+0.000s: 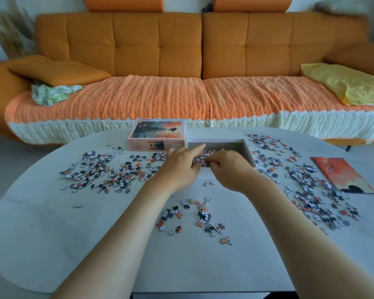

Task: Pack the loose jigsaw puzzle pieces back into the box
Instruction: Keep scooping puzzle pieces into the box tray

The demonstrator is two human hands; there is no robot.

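At twelve o'clock on the pale grey rounded surface (52,244), both hands meet over the near wall of the open white cardboard box tray (247,152). The right hand (229,169) has its grip curled round a clump of small grey, white and orange loose jigsaw puzzle pieces (200,159). The left hand (181,167) closes on the same clump from nine o'clock with its forefinger stretched out, and I cannot tell whether its grip holds any. Some pieces already lie inside the tray.

The clump sits right at the tray's near rim, squeezed between two hands, so I judge that pieces could slip out and land outside the wall. A forearm drawn back carelessly could also brush the near heap (200,216) at six o'clock towards the edge.

Counted: two hands, one tray, one pink picture-printed box lid (157,134) at eleven o'clock and one orange printed reference sheet (343,175) at three o'clock. There are three groups of pieces: the left spread (108,169), the right spread (307,184) and the near heap. Each holds too many to count. One stray piece (77,205) lies at eight o'clock.
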